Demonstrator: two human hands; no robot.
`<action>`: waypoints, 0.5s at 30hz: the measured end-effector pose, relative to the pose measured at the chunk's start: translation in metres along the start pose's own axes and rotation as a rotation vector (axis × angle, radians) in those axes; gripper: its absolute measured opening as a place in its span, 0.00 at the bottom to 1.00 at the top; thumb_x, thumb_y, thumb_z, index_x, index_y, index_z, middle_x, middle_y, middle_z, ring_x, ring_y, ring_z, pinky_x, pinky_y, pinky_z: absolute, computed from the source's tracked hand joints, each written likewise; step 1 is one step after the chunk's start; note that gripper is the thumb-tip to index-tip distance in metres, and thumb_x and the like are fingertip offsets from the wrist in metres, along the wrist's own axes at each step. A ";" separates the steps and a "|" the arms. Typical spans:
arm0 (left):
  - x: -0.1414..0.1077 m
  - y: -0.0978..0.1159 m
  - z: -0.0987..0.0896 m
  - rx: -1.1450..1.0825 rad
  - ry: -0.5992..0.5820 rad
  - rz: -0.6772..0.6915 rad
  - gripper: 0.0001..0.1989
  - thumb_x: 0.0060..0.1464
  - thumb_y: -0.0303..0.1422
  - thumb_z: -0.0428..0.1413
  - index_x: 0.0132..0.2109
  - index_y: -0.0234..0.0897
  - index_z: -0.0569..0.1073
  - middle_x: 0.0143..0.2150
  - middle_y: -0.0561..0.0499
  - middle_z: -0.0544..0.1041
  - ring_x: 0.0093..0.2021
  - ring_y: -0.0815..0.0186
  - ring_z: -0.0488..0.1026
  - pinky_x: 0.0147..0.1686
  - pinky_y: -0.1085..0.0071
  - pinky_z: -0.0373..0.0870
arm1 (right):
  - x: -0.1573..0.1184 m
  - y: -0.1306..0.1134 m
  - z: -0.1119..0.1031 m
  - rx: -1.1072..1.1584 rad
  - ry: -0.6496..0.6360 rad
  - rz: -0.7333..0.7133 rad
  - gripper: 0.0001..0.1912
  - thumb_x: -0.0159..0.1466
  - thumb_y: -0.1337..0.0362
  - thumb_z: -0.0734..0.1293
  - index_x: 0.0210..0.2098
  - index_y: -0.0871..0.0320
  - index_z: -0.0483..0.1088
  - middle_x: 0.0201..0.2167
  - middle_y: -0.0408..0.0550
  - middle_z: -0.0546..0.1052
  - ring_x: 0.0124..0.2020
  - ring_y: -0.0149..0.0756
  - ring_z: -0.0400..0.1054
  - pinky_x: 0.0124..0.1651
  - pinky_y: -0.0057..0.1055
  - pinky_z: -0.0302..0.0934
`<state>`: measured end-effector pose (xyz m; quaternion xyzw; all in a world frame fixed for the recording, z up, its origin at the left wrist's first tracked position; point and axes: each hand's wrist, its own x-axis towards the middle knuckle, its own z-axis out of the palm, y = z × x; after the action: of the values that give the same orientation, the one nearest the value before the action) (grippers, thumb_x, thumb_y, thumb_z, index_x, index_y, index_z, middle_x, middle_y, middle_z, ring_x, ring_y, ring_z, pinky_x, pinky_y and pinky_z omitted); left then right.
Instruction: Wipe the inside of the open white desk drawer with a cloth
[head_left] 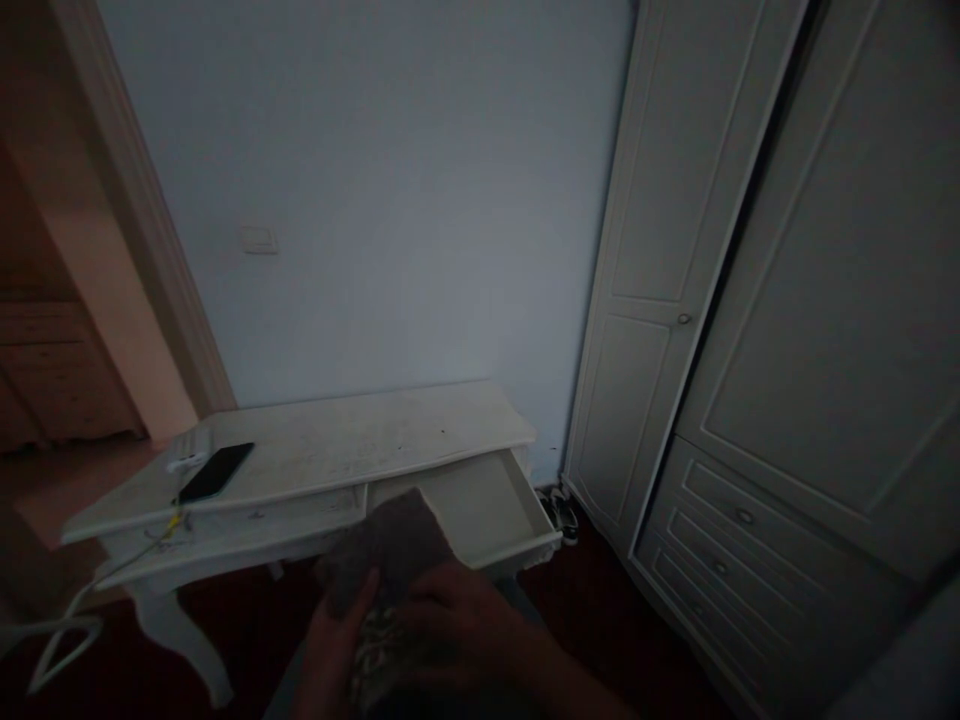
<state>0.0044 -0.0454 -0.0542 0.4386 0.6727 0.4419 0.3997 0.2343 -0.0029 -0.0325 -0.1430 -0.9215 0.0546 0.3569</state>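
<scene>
A soft grey cloth point(397, 545) is held up low in the middle of the head view, in front of an open drawer. Below its grey part shows a patterned part point(375, 645), dark and light; whether it is the same piece is hard to tell. My left hand point(337, 635) grips the cloth from the left, thumb lying across its front. From the right, my right hand point(469, 625) reaches over it with fingers bent against the fabric; dimness hides the fingertips. The pulled-out drawer point(480, 505) belongs to a white table point(360, 430) with curved legs.
A phone point(217, 472) lies on the table's left end, beside a white object point(190, 450) and a cable point(142, 550) hanging off the edge. Shoes point(564, 515) stand on the dark red floor near the drawer. At right rises a wardrobe point(652, 250); a doorway opens left.
</scene>
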 end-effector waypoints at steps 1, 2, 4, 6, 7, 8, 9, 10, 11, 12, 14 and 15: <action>0.003 0.004 -0.011 -0.040 0.135 0.007 0.39 0.57 0.57 0.54 0.66 0.35 0.67 0.59 0.38 0.81 0.61 0.45 0.78 0.59 0.51 0.77 | -0.004 0.013 -0.009 0.026 0.047 0.138 0.23 0.69 0.47 0.70 0.58 0.51 0.70 0.51 0.50 0.78 0.52 0.43 0.72 0.55 0.37 0.67; 0.007 0.008 -0.022 -0.022 0.262 0.045 0.38 0.54 0.56 0.57 0.64 0.36 0.69 0.57 0.38 0.82 0.59 0.42 0.79 0.58 0.48 0.77 | -0.007 0.027 -0.017 0.032 0.083 0.294 0.21 0.70 0.50 0.69 0.58 0.52 0.70 0.51 0.52 0.77 0.53 0.44 0.71 0.56 0.39 0.66; 0.013 0.013 -0.040 0.124 0.421 0.214 0.35 0.51 0.51 0.59 0.62 0.38 0.71 0.57 0.39 0.82 0.60 0.40 0.77 0.60 0.45 0.74 | -0.015 0.059 -0.031 -0.061 0.089 0.575 0.16 0.72 0.56 0.67 0.56 0.55 0.71 0.53 0.54 0.76 0.56 0.46 0.69 0.60 0.42 0.63; 0.018 0.012 -0.045 0.355 0.358 0.434 0.32 0.52 0.44 0.58 0.62 0.40 0.72 0.64 0.40 0.77 0.66 0.40 0.71 0.67 0.46 0.68 | -0.020 0.086 -0.037 -0.132 -0.011 0.745 0.15 0.72 0.60 0.66 0.56 0.57 0.72 0.55 0.57 0.75 0.59 0.46 0.68 0.63 0.41 0.60; 0.019 0.011 -0.041 0.484 0.263 0.515 0.31 0.51 0.40 0.58 0.62 0.41 0.73 0.68 0.40 0.74 0.69 0.41 0.68 0.69 0.47 0.64 | -0.022 0.096 -0.038 -0.148 -0.066 0.787 0.15 0.72 0.60 0.67 0.56 0.58 0.72 0.55 0.57 0.75 0.59 0.46 0.68 0.63 0.40 0.59; 0.019 0.009 -0.033 0.621 0.146 0.556 0.31 0.48 0.36 0.59 0.61 0.41 0.75 0.70 0.41 0.71 0.71 0.43 0.66 0.71 0.48 0.61 | -0.023 0.104 -0.037 -0.150 -0.114 0.807 0.15 0.72 0.60 0.67 0.55 0.59 0.73 0.55 0.58 0.75 0.59 0.46 0.68 0.62 0.39 0.59; 0.017 0.007 -0.022 0.757 0.023 0.560 0.32 0.45 0.34 0.60 0.61 0.42 0.76 0.72 0.41 0.69 0.73 0.43 0.63 0.73 0.49 0.58 | -0.024 0.109 -0.035 -0.146 -0.150 0.813 0.15 0.71 0.59 0.68 0.54 0.59 0.74 0.55 0.57 0.76 0.58 0.46 0.69 0.61 0.38 0.60; 0.014 0.005 -0.010 0.880 -0.084 0.531 0.34 0.44 0.32 0.61 0.62 0.42 0.76 0.73 0.41 0.69 0.74 0.44 0.61 0.74 0.49 0.55 | -0.025 0.113 -0.032 -0.139 -0.178 0.815 0.16 0.71 0.57 0.68 0.53 0.59 0.75 0.53 0.57 0.77 0.57 0.46 0.70 0.60 0.38 0.60; 0.010 0.004 0.002 0.979 -0.156 0.494 0.37 0.43 0.33 0.63 0.64 0.42 0.75 0.74 0.41 0.67 0.76 0.43 0.57 0.75 0.48 0.50 | -0.025 0.115 -0.030 -0.134 -0.207 0.822 0.17 0.71 0.55 0.69 0.53 0.59 0.75 0.52 0.56 0.78 0.55 0.46 0.71 0.59 0.36 0.60; 0.006 0.004 0.013 1.050 -0.200 0.467 0.40 0.43 0.36 0.65 0.66 0.41 0.73 0.75 0.39 0.64 0.78 0.42 0.52 0.76 0.45 0.44 | -0.026 0.115 -0.027 -0.129 -0.234 0.831 0.17 0.71 0.54 0.69 0.52 0.59 0.76 0.51 0.55 0.78 0.54 0.45 0.71 0.57 0.35 0.60; -0.002 0.008 0.027 1.113 -0.241 0.461 0.48 0.42 0.48 0.68 0.70 0.37 0.69 0.78 0.36 0.58 0.79 0.38 0.43 0.76 0.41 0.34 | -0.027 0.116 -0.024 -0.125 -0.276 0.857 0.18 0.71 0.52 0.68 0.51 0.59 0.76 0.49 0.54 0.80 0.51 0.43 0.73 0.53 0.33 0.60; -0.005 0.012 0.030 1.117 -0.259 0.461 0.51 0.42 0.54 0.68 0.70 0.36 0.69 0.78 0.34 0.57 0.79 0.37 0.42 0.76 0.40 0.32 | -0.027 0.117 -0.023 -0.126 -0.292 0.870 0.18 0.71 0.52 0.67 0.51 0.58 0.76 0.48 0.53 0.80 0.50 0.43 0.73 0.51 0.33 0.60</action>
<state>0.0362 -0.0400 -0.0511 0.7660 0.6363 0.0412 0.0824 0.2950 0.1006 -0.0569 -0.5288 -0.8180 0.1627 0.1577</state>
